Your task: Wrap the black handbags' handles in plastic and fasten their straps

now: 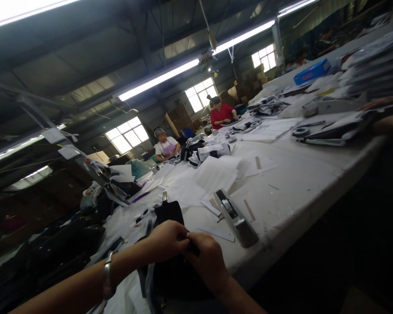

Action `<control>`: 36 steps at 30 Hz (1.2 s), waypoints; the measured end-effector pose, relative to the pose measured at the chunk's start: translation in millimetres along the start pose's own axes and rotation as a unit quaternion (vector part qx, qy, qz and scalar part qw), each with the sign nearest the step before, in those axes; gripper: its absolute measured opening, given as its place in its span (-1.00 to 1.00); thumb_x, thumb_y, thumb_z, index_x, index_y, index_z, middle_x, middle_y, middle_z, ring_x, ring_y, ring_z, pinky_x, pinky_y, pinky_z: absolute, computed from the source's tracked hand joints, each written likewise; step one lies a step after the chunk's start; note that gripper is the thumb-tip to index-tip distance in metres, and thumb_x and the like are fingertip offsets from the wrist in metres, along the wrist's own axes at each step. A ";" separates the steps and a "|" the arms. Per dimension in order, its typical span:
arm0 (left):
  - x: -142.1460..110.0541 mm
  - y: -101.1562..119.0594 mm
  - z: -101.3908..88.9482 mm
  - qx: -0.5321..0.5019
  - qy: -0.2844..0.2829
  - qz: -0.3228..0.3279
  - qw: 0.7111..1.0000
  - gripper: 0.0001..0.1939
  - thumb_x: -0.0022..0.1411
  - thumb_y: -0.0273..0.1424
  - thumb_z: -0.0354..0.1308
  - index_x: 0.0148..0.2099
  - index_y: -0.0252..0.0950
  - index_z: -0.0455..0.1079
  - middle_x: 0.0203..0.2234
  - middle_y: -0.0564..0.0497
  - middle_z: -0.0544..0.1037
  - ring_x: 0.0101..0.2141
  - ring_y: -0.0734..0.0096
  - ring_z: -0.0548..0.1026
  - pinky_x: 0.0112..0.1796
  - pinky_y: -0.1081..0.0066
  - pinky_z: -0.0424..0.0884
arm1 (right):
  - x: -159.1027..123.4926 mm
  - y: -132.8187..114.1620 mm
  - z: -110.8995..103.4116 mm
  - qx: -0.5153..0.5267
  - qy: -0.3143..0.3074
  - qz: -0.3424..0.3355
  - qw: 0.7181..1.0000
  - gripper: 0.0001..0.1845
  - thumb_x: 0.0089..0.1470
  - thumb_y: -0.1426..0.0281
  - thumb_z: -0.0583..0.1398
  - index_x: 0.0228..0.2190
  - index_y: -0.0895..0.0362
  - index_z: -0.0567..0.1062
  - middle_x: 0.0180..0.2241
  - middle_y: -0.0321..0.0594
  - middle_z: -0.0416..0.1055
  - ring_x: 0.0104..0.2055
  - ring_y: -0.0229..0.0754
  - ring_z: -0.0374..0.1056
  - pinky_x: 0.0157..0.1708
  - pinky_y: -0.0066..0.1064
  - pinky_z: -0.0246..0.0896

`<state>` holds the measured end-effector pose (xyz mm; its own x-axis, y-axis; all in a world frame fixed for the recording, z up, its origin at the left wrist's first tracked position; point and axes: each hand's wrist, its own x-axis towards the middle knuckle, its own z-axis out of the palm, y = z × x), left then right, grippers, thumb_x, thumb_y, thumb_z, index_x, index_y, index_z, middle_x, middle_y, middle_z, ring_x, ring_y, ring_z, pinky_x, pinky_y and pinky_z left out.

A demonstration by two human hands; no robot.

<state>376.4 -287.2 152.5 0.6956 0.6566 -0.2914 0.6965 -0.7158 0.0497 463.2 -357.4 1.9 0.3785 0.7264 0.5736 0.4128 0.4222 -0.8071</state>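
My left hand (170, 237), with a bracelet on its wrist, is closed with the fingers pinched at the near edge of the table. Against it is my right hand (211, 257), also closed, the fingertips of both meeting. Between them they grip a dark part of a black fabric article (180, 279), which hangs below the hands. Its exact kind is too dark to make out. Just beyond the left hand lies a black panel (169, 213) with a small gold-marked tag (164, 196) at its top. A grey tape dispenser (236, 218) stands to the right of my hands.
White sheets (216, 176) and paper strips lie on the long white table (301, 187). A dark pile (52, 257) is at left. Two co-workers, one in red (221, 114), one in a purple apron (167, 149), work farther back. Another person's hand (391, 124) is at right.
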 end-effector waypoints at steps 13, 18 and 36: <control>-0.2 -4.1 -1.6 0.028 -0.005 -0.018 0.999 -0.71 0.10 -0.24 0.08 -0.35 -0.27 0.58 -0.55 0.04 0.52 -0.51 0.40 0.35 -0.47 0.44 0.12 | 1.6 -0.1 1.4 0.009 -0.013 0.043 0.999 -0.67 -0.02 0.41 0.37 -0.15 0.07 0.56 -0.15 -0.20 0.59 -0.11 -0.01 0.47 -0.04 -0.22 0.27; 4.7 -5.2 -7.3 0.023 -0.057 -0.032 0.998 -0.74 0.07 -0.28 0.07 -0.44 -0.27 0.56 -0.64 0.10 0.44 -0.57 0.44 0.31 -0.52 0.46 0.12 | 0.3 0.3 3.7 0.028 -0.024 0.037 0.999 -0.67 -0.02 0.36 0.38 -0.15 0.03 0.55 -0.17 -0.24 0.59 -0.14 -0.02 0.47 -0.07 -0.24 0.28; -4.9 9.0 3.1 0.014 -0.066 -0.075 0.995 -0.77 0.11 -0.37 0.07 -0.38 -0.18 0.58 -0.50 0.02 0.64 -0.47 0.31 0.52 -0.44 0.44 0.20 | 0.7 7.6 2.6 0.072 -0.071 -0.033 0.994 -0.70 0.06 0.31 0.33 -0.13 0.05 0.50 -0.18 -0.20 0.59 -0.13 -0.01 0.49 0.02 -0.16 0.22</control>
<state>378.7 -297.6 151.4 0.5531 0.7214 -0.4166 0.7845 -0.6193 -0.0309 464.5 -352.3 -4.2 0.2288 0.7597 0.6087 0.3052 0.5378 -0.7859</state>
